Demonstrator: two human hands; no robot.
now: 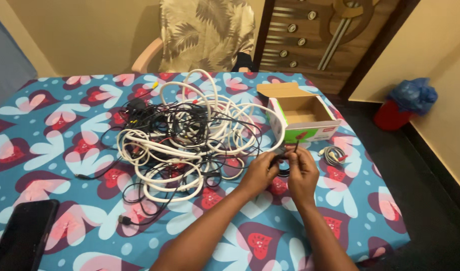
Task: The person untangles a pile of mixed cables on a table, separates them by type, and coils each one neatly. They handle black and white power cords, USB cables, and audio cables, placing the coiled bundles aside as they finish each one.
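A big tangle of white and black cables (182,135) lies in the middle of a table covered with a blue flowered cloth (49,145). My left hand (260,173) and my right hand (302,173) meet just right of the tangle. Together they pinch a thin black cable (284,161) that is partly wound into a small coil between the fingers. A red-tipped plug end (301,135) sticks up above my right hand.
An open white and green cardboard box (302,118) stands behind my hands. A small coiled cable (333,153) lies to its right. A black phone (22,233) rests at the near left corner. A chair with a leaf-print cover (205,32) stands behind the table, and a red bin with a blue bag (405,103) is on the floor.
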